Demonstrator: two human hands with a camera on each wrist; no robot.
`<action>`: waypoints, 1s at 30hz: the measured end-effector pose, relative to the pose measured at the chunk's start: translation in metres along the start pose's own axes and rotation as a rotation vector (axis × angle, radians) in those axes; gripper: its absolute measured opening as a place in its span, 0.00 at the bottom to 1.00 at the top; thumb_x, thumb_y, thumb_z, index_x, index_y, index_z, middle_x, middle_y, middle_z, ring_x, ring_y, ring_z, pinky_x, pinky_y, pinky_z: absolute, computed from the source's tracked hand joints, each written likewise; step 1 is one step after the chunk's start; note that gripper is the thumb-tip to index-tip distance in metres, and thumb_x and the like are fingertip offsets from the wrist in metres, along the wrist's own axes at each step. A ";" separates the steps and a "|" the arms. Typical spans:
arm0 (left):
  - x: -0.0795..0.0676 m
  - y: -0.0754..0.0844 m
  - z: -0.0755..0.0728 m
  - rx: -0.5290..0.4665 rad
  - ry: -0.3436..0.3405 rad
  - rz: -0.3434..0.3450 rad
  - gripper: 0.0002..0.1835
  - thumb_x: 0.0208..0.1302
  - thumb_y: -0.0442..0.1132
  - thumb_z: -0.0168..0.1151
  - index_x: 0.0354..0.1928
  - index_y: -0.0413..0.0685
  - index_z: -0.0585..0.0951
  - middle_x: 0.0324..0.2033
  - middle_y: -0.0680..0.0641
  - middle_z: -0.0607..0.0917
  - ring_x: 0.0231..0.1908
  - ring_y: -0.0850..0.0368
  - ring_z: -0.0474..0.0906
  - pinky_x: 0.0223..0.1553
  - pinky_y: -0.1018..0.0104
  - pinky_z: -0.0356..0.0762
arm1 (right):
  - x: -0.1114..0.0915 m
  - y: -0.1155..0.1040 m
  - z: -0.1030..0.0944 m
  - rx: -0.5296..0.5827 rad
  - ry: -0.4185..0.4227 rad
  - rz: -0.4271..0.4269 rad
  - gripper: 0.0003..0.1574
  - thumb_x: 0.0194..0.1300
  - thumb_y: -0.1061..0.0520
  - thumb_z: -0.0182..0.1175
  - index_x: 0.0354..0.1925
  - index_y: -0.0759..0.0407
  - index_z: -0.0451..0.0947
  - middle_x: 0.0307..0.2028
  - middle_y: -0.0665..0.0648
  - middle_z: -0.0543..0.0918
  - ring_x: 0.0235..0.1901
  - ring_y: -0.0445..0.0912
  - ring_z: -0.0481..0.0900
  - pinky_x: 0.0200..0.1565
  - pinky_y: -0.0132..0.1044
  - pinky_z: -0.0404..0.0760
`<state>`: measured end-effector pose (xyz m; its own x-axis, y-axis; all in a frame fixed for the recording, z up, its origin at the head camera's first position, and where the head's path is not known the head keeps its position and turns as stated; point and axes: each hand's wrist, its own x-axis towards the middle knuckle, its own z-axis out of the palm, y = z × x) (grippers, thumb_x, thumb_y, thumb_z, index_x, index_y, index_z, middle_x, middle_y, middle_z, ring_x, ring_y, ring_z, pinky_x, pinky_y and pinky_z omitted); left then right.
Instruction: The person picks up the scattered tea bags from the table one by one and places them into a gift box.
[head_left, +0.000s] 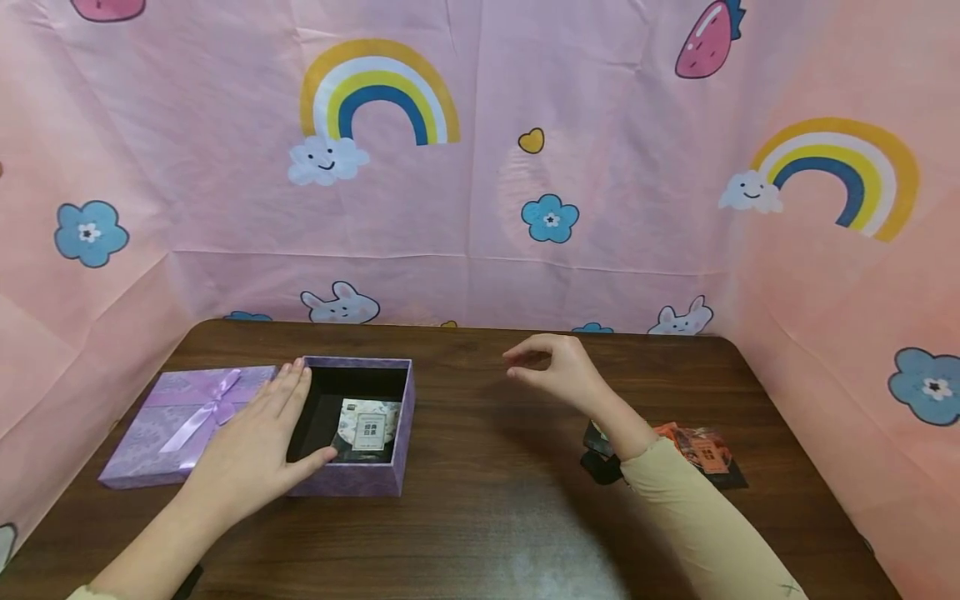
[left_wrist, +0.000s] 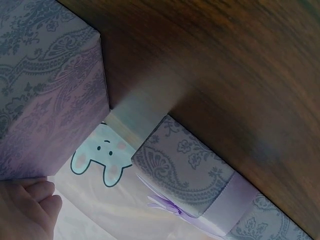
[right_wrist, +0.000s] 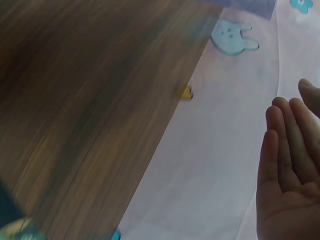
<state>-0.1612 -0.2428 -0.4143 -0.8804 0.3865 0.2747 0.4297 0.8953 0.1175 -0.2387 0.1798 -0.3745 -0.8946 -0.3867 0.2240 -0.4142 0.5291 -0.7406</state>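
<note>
A purple patterned box [head_left: 348, 481] stands uncovered at the left of the table, with a pale square packet [head_left: 371, 427] lying on its dark floor. My left hand [head_left: 251, 437] rests along the box's left rim, fingers nearly straight and thumb reaching over the near rim. In the left wrist view, its fingers [left_wrist: 40, 197] touch the side of the box [left_wrist: 60, 110]. My right hand [head_left: 558, 371] hovers over the table right of the box, fingers gently bent, thumb apart, holding nothing. The right wrist view also shows this hand [right_wrist: 295, 175] without anything in it.
Left of the box lies its purple lid [head_left: 161, 425] with a ribbon bow. Orange and dark packets [head_left: 705, 454] lie on the right, partly hidden by my right forearm, beside a small black object [head_left: 600, 468]. A printed pink cloth [head_left: 480, 200] surrounds the wooden table [head_left: 495, 533].
</note>
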 end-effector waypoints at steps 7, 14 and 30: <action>-0.001 0.000 0.001 0.001 0.005 -0.003 0.60 0.67 0.69 0.65 0.83 0.32 0.54 0.83 0.31 0.56 0.82 0.33 0.55 0.87 0.56 0.36 | -0.017 0.019 -0.027 -0.048 0.052 0.046 0.16 0.66 0.61 0.74 0.52 0.60 0.90 0.48 0.59 0.92 0.48 0.53 0.91 0.51 0.47 0.91; -0.001 0.000 0.002 0.005 0.023 0.013 0.60 0.67 0.68 0.65 0.83 0.32 0.54 0.83 0.31 0.56 0.82 0.33 0.55 0.84 0.70 0.24 | -0.037 0.041 -0.051 -0.094 0.097 0.111 0.17 0.66 0.60 0.75 0.53 0.57 0.89 0.48 0.59 0.92 0.47 0.53 0.91 0.47 0.38 0.90; -0.001 0.000 0.002 -0.003 0.016 0.004 0.59 0.67 0.68 0.65 0.83 0.33 0.53 0.83 0.32 0.55 0.83 0.34 0.54 0.87 0.61 0.32 | -0.086 0.084 -0.080 -0.195 0.141 0.257 0.20 0.68 0.57 0.74 0.56 0.60 0.87 0.52 0.63 0.91 0.49 0.57 0.89 0.48 0.36 0.87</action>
<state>-0.1609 -0.2425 -0.4159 -0.8755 0.3863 0.2905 0.4336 0.8932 0.1191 -0.2103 0.3178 -0.4055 -0.9826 -0.1211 0.1410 -0.1842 0.7353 -0.6522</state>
